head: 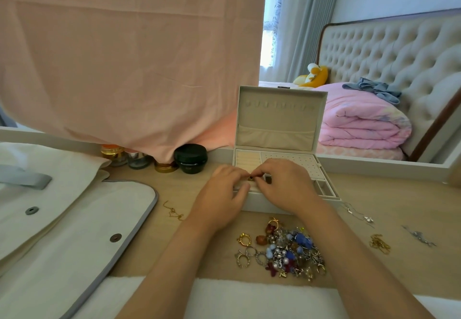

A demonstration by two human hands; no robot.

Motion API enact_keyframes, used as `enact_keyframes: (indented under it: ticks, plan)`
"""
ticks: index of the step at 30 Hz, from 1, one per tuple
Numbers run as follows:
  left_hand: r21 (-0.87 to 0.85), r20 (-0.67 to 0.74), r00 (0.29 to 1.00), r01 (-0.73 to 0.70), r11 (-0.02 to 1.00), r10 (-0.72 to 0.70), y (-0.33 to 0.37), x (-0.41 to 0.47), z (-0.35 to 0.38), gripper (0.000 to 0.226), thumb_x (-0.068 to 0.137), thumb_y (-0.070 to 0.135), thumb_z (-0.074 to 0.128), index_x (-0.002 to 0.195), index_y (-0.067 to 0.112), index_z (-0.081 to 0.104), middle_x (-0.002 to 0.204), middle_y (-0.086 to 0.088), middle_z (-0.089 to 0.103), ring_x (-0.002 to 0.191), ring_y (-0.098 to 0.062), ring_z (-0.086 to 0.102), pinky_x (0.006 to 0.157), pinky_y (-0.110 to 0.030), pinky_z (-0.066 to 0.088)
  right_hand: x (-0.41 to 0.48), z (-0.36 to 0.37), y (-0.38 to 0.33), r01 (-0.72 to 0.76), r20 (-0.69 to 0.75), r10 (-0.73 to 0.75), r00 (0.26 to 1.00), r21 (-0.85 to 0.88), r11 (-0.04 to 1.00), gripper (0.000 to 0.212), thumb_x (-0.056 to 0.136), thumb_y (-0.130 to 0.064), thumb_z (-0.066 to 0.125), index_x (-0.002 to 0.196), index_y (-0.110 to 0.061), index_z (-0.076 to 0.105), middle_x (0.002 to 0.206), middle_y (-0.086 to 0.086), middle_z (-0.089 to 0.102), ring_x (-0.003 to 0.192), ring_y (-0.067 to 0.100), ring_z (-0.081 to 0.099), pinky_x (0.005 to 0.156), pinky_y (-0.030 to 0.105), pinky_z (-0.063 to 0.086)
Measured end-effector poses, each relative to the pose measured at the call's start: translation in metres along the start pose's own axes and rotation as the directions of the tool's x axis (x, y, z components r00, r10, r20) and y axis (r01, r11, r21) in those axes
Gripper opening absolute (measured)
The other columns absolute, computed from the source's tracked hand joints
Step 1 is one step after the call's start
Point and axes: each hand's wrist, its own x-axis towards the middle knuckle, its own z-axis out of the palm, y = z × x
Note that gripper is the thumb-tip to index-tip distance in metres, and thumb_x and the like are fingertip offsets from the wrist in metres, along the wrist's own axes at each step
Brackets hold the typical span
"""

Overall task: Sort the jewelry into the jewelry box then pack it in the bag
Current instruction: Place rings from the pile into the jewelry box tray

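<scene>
Pale wood worktop (399, 209) runs along the side of a bedroom, with a pink cloth (124, 56) hanging down over its back left and a bed behind on the right. A folded pink quilt (361, 124) lies on the bed, against a tufted headboard (386, 51).

The jewelry box (277, 124) stands at the back middle of the worktop, its lid upright and its tray of compartments showing. Both hands are over the front of that tray. The left hand (222, 199) and the right hand (287, 184) have their fingers curled, and their fingertips meet on a small piece (252, 176) – gold with something dark, too small to tell what kind – pinched between them just above the box.

Nearer the person, right of centre, lies a heap of jewelry (289, 251) – rings, pearls, blue and red beads. A thin gold chain (173, 211) lies apart to the left of the arms. A silver necklace (358, 212), a gold tangle (379, 244) and a silver trinket (420, 236) lie spread out to the right.

The cream bag (62, 231), trimmed in grey, lies flat at the left with its snap flap open. Behind it stands a black jar (190, 157) among smaller ones.
</scene>
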Motion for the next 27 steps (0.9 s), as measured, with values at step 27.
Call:
enact_keyframes:
  ticks: [27]
  plan:
    - [0.207, 0.419, 0.907, -0.042, 0.978, -0.05, 0.072, -0.013, -0.007, 0.026, 0.097, 0.024, 0.055, 0.114, 0.037, 0.069, 0.097, 0.011, 0.073, 0.084, -0.005, 0.065, 0.077, -0.025, 0.056, -0.059, -0.031, 0.001, 0.098, 0.363, 0.004, 0.932, -0.262, 0.96, 0.024, 0.1, -0.037, 0.047, 0.105, -0.027, 0.068, 0.085, -0.005, 0.062, 0.077, 0.019, 0.057, 0.062, 0.03, 0.04]
